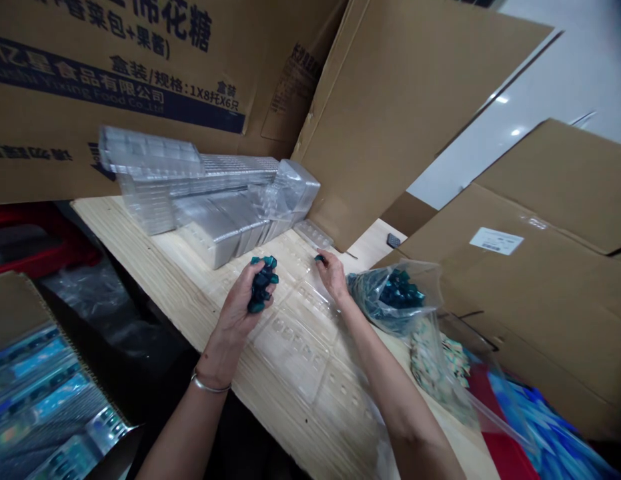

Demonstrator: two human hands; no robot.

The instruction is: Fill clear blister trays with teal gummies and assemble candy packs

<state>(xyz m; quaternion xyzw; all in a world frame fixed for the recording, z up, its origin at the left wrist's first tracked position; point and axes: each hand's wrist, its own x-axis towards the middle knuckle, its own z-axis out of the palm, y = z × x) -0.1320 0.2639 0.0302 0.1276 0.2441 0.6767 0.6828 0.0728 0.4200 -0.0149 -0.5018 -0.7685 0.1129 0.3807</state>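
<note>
My left hand (239,308) is closed round a handful of small teal pieces (262,283), held above clear plastic trays (295,347) that lie flat on the wooden board (155,260). My right hand (331,273) pinches one teal piece (319,258) at its fingertips, just over the far end of the trays. A clear bag of more teal pieces (397,293) sits right beside my right wrist.
Stacks of clear plastic trays (210,193) stand at the back of the board. Large cardboard boxes (400,107) close in behind and to the right. Shiny printed card packs (45,400) lie at lower left, colourful packets (535,413) at lower right.
</note>
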